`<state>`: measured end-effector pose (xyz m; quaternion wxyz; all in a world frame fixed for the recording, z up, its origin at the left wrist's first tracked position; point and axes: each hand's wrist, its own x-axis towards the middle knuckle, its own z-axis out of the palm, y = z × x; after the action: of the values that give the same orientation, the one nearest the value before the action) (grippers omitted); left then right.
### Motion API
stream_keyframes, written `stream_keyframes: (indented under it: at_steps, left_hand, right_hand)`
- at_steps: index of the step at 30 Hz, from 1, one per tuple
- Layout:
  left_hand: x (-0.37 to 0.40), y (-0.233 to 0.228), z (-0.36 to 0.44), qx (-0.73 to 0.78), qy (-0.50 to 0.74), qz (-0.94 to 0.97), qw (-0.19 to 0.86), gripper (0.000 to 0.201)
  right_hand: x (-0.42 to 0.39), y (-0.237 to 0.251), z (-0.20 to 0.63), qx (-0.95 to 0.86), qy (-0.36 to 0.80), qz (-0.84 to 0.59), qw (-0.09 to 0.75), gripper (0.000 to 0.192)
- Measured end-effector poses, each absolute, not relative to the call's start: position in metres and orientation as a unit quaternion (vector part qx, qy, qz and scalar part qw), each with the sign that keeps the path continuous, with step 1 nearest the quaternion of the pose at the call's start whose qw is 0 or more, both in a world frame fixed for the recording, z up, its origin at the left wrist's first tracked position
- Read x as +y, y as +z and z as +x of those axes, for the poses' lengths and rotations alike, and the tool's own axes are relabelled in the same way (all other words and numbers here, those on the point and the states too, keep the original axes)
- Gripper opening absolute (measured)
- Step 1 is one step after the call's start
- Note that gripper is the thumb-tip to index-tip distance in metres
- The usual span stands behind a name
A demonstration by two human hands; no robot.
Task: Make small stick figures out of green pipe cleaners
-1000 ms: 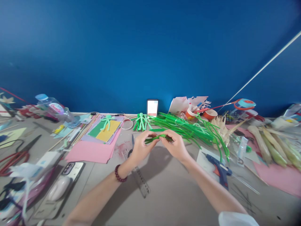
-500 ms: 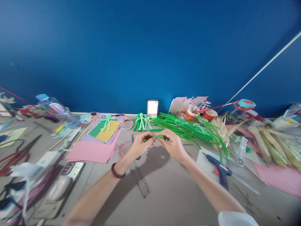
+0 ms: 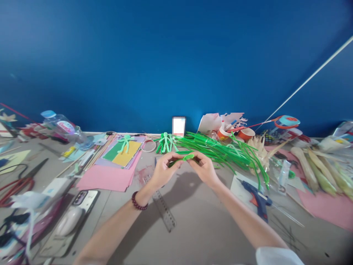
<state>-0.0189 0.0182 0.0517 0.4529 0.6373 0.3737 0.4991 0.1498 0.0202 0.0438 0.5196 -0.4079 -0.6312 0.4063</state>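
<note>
Between my two hands, above the grey table, is a bright green pipe cleaner (image 3: 188, 157) bent into a small loop. My left hand (image 3: 166, 170) pinches its left end between thumb and fingers; a dark red bead bracelet circles that wrist. My right hand (image 3: 203, 168) pinches the other end, and its fingers partly hide the piece. Just behind the hands lies a bundle of long green pipe cleaners (image 3: 217, 147). Left of that bundle, several small green pipe-cleaner figures (image 3: 166, 142) stand together against the wall.
A metal ruler (image 3: 164, 212) lies below my left hand. To the left are pink paper (image 3: 106, 178), another green figure (image 3: 125, 142), a phone (image 3: 87, 198) and scissors (image 3: 26, 184). A glue gun (image 3: 256, 197) and corn husks (image 3: 320, 169) lie right. A bottle (image 3: 64, 126) leans behind.
The green pipe cleaner between my fingertips now shows a clearer open loop. My hands have turned slightly and stay in nearly the same place.
</note>
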Motion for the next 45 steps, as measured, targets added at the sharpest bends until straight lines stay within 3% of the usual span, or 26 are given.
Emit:
stream_keyframes:
  at_steps: [8,17,26,37,45]
  left_hand:
    - [0.021,0.055,-0.024,0.37,0.492,0.677,0.404,0.009]
    - [0.019,0.062,-0.026,0.348,0.439,0.714,0.421,0.01]
    - [0.017,0.063,-0.023,0.368,0.436,0.748,0.338,0.009]
    - [0.02,0.061,-0.021,0.403,0.417,0.734,0.354,0.016]
    - [0.024,0.057,-0.024,0.407,0.327,0.716,0.463,0.029]
  right_hand:
    - [0.023,0.045,0.153,-0.662,0.395,-0.413,0.486,0.012]
    - [0.029,0.054,0.167,-0.739,0.352,-0.389,0.423,0.009]
    - [0.027,0.056,0.165,-0.748,0.306,-0.412,0.42,0.01]
    - [0.028,0.047,0.168,-0.782,0.204,-0.414,0.42,0.021]
    - [0.029,0.044,0.167,-0.805,0.152,-0.406,0.406,0.022]
